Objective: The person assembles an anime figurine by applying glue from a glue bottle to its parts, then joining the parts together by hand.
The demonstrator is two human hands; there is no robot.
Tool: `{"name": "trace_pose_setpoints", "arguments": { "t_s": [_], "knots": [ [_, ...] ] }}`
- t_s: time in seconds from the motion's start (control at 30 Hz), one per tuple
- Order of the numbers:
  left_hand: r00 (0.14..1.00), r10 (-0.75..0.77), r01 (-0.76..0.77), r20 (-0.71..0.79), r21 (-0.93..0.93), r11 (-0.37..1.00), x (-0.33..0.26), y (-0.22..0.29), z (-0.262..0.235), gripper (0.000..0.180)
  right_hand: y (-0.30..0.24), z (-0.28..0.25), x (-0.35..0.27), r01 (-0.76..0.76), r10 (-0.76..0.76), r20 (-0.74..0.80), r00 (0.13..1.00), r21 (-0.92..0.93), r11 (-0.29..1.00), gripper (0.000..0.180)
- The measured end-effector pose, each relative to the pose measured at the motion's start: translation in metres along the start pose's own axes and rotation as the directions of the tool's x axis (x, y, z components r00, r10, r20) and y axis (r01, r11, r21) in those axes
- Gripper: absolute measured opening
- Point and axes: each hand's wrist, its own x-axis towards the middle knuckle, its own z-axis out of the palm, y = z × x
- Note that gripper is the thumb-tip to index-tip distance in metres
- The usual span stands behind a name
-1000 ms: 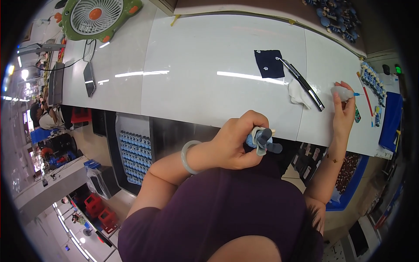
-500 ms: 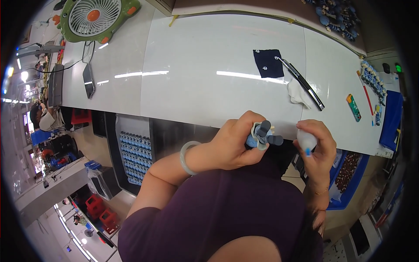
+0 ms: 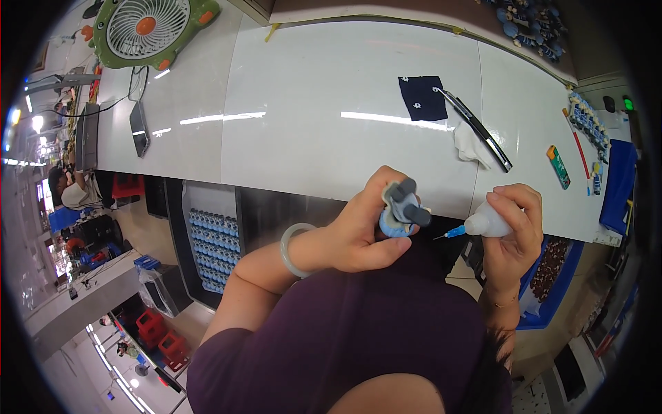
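My left hand [image 3: 364, 231] is closed around a small blue and grey figurine [image 3: 401, 210], held above the table's front edge with its dark grey parts sticking out toward the right. In my right hand [image 3: 516, 231] is a white squeeze bottle [image 3: 488, 219] with a blue needle tip. The needle points left at the figurine, with a gap between them. On the table beyond lie a dark cloth square [image 3: 422, 98] with small white pieces on it, tweezers [image 3: 476, 130] whose tips rest on the cloth, and a crumpled white tissue [image 3: 470, 146].
A green lighter [image 3: 558, 167] and a red stick [image 3: 578, 145] lie at the right, near rows of small blue figures [image 3: 588, 124]. A green fan [image 3: 148, 27] and a phone [image 3: 140, 129] are at the left. A tray of blue figures [image 3: 215, 241] sits in an open drawer below.
The bottle has turned from pointing down to pointing left, its needle now facing the figurine. My left hand has tilted the figurine and shifted it slightly left.
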Motion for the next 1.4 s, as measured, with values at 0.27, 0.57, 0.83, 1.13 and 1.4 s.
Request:
{"name": "trace_pose_setpoints", "arguments": {
  "t_s": [0.27,0.57,0.83,1.13,1.4],
  "knots": [
    [0.984,-0.177,0.151,-0.018,-0.440,0.885,0.008,0.006,0.005,0.046,0.002,-0.001,-0.009,-0.262,0.258,0.058,0.964,0.330,0.907,0.031],
    [0.961,-0.272,0.237,-0.056,-0.347,0.908,0.004,0.013,0.002,0.044,0.002,0.003,-0.009,-0.291,0.270,0.108,0.957,0.388,0.875,0.027],
    [0.989,0.101,-0.047,-0.105,0.422,0.906,0.006,0.003,0.003,0.021,0.002,0.006,-0.005,-0.125,0.114,0.073,0.991,0.165,0.978,0.033],
    [0.960,0.249,-0.082,-0.128,0.722,0.687,0.008,0.000,0.003,0.037,0.000,0.007,-0.006,-0.097,0.091,0.056,0.994,0.110,0.989,0.038],
    [0.959,-0.196,0.192,-0.203,-0.038,0.981,0.007,0.002,0.001,0.025,-0.002,0.006,-0.005,-0.106,0.101,0.054,0.993,0.100,0.989,0.038]
  ]
}}
